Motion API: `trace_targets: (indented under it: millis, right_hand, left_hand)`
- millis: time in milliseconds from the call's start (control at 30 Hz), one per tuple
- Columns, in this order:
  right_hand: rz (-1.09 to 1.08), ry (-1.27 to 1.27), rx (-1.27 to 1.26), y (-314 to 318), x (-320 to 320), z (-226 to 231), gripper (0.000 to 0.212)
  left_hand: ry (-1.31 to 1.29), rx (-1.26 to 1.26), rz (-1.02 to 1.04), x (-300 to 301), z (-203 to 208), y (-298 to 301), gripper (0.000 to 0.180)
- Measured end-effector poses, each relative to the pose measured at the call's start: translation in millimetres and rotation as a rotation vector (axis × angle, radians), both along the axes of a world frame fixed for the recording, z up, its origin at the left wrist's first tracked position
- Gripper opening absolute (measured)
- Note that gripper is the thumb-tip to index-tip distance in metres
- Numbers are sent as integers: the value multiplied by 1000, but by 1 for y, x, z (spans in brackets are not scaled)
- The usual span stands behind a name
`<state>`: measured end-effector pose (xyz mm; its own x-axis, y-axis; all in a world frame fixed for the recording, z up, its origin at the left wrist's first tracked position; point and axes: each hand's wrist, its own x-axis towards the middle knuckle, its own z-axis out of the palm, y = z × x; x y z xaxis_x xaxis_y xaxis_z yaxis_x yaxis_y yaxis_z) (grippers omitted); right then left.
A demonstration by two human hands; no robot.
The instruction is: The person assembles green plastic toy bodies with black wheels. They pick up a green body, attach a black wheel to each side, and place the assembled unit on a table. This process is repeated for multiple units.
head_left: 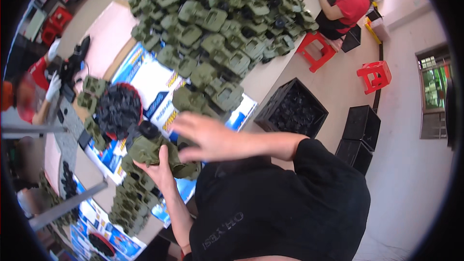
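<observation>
Your left hand grips the green part (right hand open above): seat its black cap squarely.

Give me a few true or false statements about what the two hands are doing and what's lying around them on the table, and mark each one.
1. The left hand holds an olive-green plastic part. True.
2. The right hand grips a red stool. False: it hovers open above the green part, fingers spread.
3. A big pile of green parts covers the table ahead. True.
4. The black crates sit on the table. False: they stand on the floor beside it.
</observation>
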<state>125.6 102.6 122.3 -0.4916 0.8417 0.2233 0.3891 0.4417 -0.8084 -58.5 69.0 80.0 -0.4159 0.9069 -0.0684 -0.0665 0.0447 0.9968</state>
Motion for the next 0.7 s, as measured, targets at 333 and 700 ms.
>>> trace_targets:
  millis: [333, 700]
  right_hand:
    - [-409, -67, 160, -16, 26, -22, 76]
    - [-1474, -200, 256, 107, 522, -68, 80]
  left_hand:
    - [-293, 99, -367, 63, 22, 32, 61]
    - [62, -234, -488, 99, -9, 66, 47]
